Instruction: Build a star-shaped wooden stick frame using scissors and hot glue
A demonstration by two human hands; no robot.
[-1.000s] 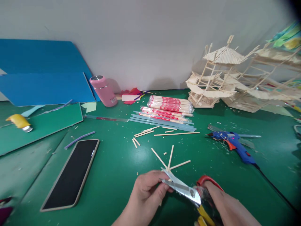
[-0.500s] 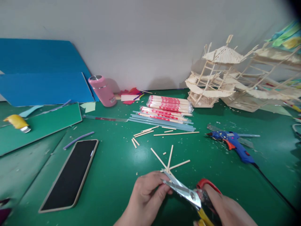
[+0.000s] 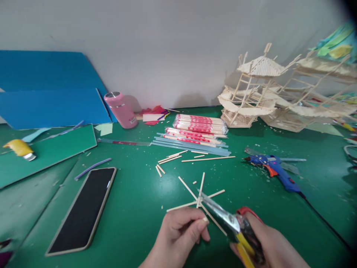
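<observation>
- While the left hand [image 3: 184, 232] pinches what looks like a stick end [image 3: 205, 219], keep it clear of the scissors [image 3: 232, 220].
- Right hand [image 3: 266, 238] grips them, nearly closed; steer them so they don't nudge the crossed sticks [image 3: 198, 203] lying just beyond the left hand.

The left grip [image 3: 182, 230] pinches, thumb [image 3: 198, 227] against pointer finger [image 3: 184, 214]. The right grip [image 3: 266, 238] is curled, its wrist down low.

The left hand [image 3: 180, 232] hides part of a pale piece [image 3: 205, 219], too small to recognize. The right hand [image 3: 270, 240] partly covers the scissors [image 3: 230, 220]. At the lower left, the edge cuts a purple object [image 3: 5, 258].
</observation>
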